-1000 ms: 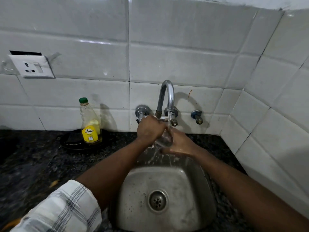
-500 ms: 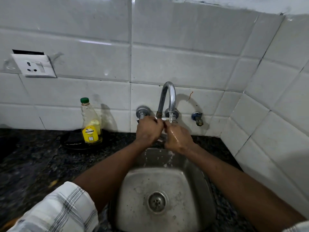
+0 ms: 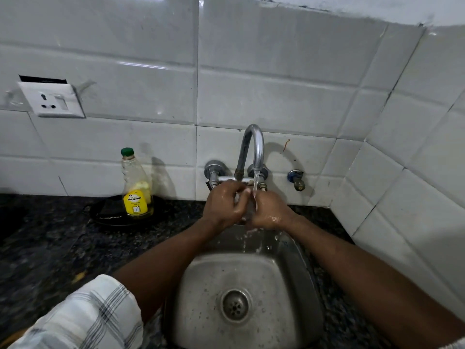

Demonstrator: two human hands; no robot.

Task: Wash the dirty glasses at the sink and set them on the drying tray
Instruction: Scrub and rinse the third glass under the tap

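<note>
Both my hands meet under the curved steel tap, above the back rim of the steel sink. A thin stream of water runs onto them and splashes into the basin. My left hand curls over the top of a clear glass. My right hand wraps its other side, wet. Only a sliver of the glass shows between the fingers; the rest is hidden.
A dish soap bottle with a green cap and yellow label stands on a black tray on the dark granite counter to the left. A wall socket sits higher up. A tiled wall closes the right side.
My hands have risen closer to the spout and closed tighter together. The glass, plainly visible a second ago, is now almost covered by my fingers.
</note>
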